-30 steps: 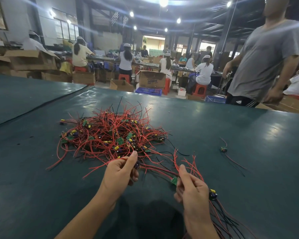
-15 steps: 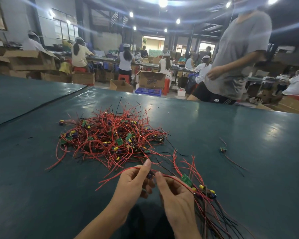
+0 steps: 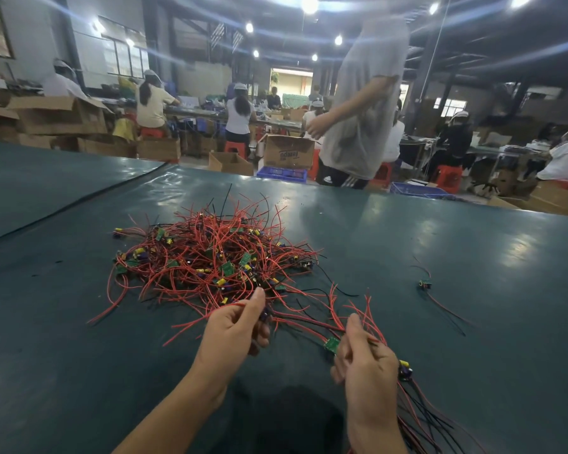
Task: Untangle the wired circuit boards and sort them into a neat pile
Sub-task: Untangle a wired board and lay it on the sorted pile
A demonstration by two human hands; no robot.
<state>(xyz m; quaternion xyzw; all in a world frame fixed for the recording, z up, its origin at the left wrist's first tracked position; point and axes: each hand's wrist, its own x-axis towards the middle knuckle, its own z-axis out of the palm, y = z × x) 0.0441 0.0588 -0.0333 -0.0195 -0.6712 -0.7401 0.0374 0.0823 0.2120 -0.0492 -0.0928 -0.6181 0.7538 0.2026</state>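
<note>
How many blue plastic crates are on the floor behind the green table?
2. One crate sits below the printed cardboard box, left of the walking person; the other crate is right of that person. The table edge may hide more.

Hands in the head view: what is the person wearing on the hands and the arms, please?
The left hand and the right hand are bare: no gloves, no rings that I can see. Both forearms are uncovered down to the picture's edge; no sleeve or watch shows.
</note>
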